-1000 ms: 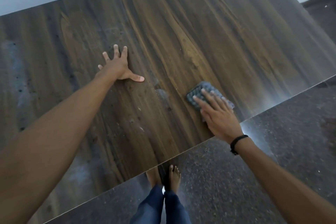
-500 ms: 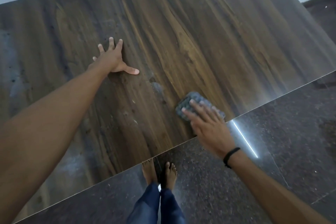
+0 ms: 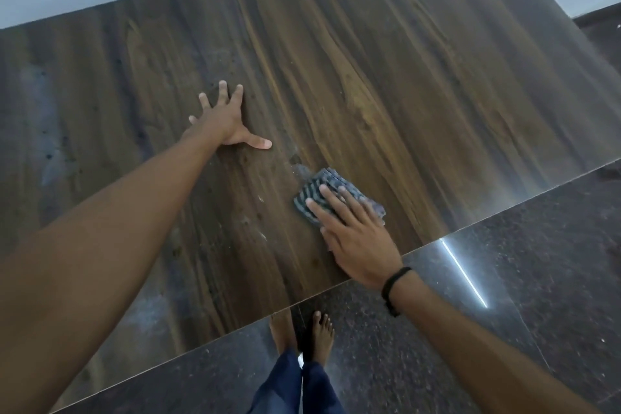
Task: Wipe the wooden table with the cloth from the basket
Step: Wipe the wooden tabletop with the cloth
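The wooden table [image 3: 403,77] is bearing the left hand [image 3: 223,121], braced flat with fingers splayed. At 5 o'clock from it, near the table's 6 o'clock edge, the right hand [image 3: 359,239] is pressing straight, slightly parted fingers on the cloth [image 3: 322,183]. Being unclamped, the cloth is risking bunching or slipping off that edge, leaving the specks [image 3: 262,199] at its 9 o'clock.

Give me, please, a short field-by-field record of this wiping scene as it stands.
tool: striped grey cloth, flat near the front edge of the wooden table
right hand: straight fingers pressing the cloth down
left hand: spread flat on the table, apart from the cloth
marks: pale smudge just beyond the cloth
floor: dark speckled tiles
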A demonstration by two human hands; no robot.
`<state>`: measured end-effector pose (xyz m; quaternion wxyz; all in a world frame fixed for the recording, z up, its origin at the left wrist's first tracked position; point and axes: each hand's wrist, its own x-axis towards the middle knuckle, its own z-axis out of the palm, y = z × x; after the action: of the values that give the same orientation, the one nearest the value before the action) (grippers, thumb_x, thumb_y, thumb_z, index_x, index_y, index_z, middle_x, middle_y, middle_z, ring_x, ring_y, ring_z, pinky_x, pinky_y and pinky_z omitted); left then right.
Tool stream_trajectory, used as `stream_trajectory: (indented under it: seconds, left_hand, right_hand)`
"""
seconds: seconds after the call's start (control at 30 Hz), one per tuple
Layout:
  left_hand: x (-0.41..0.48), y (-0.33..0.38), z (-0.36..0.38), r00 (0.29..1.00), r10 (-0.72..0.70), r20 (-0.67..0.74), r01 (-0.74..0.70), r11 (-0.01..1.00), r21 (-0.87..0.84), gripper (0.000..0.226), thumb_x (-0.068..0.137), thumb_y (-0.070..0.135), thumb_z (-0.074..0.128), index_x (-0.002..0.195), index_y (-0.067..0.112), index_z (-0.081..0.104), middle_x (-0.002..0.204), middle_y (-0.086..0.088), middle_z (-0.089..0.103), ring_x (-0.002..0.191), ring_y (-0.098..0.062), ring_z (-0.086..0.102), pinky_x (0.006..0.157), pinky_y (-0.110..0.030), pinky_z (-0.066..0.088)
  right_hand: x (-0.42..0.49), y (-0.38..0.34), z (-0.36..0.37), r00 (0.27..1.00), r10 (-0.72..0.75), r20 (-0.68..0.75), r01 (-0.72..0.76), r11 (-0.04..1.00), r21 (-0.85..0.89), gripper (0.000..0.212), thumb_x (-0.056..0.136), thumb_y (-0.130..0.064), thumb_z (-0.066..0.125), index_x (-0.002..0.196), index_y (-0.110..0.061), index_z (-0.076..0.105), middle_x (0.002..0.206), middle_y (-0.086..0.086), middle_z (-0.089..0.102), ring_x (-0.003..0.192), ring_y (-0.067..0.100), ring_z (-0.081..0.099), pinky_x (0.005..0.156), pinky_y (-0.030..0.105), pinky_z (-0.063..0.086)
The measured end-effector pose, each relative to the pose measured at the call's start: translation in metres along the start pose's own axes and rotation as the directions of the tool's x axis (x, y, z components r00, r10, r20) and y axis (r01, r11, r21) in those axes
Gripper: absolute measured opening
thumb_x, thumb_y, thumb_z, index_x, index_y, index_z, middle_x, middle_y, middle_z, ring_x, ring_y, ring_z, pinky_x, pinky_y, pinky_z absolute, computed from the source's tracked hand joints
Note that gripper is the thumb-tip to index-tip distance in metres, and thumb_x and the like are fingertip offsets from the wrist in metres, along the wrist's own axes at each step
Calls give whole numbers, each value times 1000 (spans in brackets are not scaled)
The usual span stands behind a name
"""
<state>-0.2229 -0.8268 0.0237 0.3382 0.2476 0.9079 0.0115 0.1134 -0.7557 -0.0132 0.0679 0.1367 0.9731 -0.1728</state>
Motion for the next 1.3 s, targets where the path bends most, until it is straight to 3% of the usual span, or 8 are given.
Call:
stream_trajectory:
  seconds: [0.3, 0.43, 0.57, 0.7, 0.87, 1.0, 1.13, 1.3]
  left_hand:
    - [0, -2, 0, 1000, 28, 11, -28, 1000, -9, 147, 53, 69, 84, 157, 31, -14, 162, 4, -30, 148, -42, -20, 112, -73, 5]
    - [2, -7, -4, 999, 34, 6, -34, 999, -2, 143, 55, 71, 82, 157, 34, -11, 163, 5, -26, 147, -45, -19, 111, -73, 7]
    - [19, -38, -27, 999, 7, -43, -7, 1000, -2, 140, 52, 72, 82, 156, 41, -6, 164, 6, -22, 146, -47, -20, 109, -75, 5]
    - [27, -67, -38, 998, -55, -5, 55, 998, 33, 151, 41, 74, 79, 156, 40, -13, 163, 0, -25, 144, -51, -18, 118, -64, 2]
    - [31, -72, -31, 1000, -28, -6, 28, 999, -14, 161, 21, 79, 75, 153, 47, -12, 162, 4, -27, 145, -50, -20, 114, -71, 8]
    - [27, -73, -34, 1000, -24, -11, 23, 999, -38, 157, 29, 74, 82, 153, 48, -10, 162, 7, -26, 146, -48, -19, 112, -74, 8]
    - [22, -70, -33, 999, -36, -27, 35, 998, -43, 146, 45, 64, 89, 153, 49, -8, 162, 10, -27, 148, -44, -18, 109, -77, 8]
    - [20, -67, -36, 1000, -29, -1, 29, 997, -76, 145, 48, 60, 91, 154, 48, -8, 161, 11, -28, 147, -44, -20, 110, -77, 7]
  right_hand:
    - [37, 12, -4, 995, -96, 38, 96, 995, -20, 50, 105, -45, 15, 154, -51, 8, 167, -13, 4, 155, 19, 1, 125, 50, 5]
    - [80, 7, -21, 963, 260, -69, -256, 965, 63, 51, 106, -38, 29, 155, -47, 17, 167, -6, 9, 154, 24, 5, 122, 56, 11]
    - [61, -21, -8, 975, -213, 59, 213, 977, -4, 51, 107, -38, 27, 155, -50, 12, 167, -11, 4, 153, 17, -3, 124, 49, -2]
    - [110, -6, -20, 976, 202, -87, -196, 978, 73, 51, 106, -36, 31, 155, -46, 21, 167, -5, 13, 154, 23, 8, 123, 54, 10]
    - [86, -8, -10, 965, -257, 50, 259, 964, -53, 50, 107, -39, 26, 155, -49, 14, 167, -10, 9, 154, 19, 6, 124, 49, 6]
    - [143, -6, -25, 978, 202, -58, -200, 979, 35, 51, 107, -39, 26, 155, -48, 13, 168, -8, 5, 154, 21, 1, 124, 48, 2]
    - [124, -4, -18, 980, -199, -2, 199, 978, -59, 50, 107, -38, 27, 155, -47, 16, 167, -10, 9, 154, 18, 7, 124, 46, 6]
    - [159, -19, -21, 991, 94, -91, -96, 995, -22, 52, 106, -36, 29, 156, -44, 19, 167, -4, 11, 154, 24, 7, 123, 51, 9]
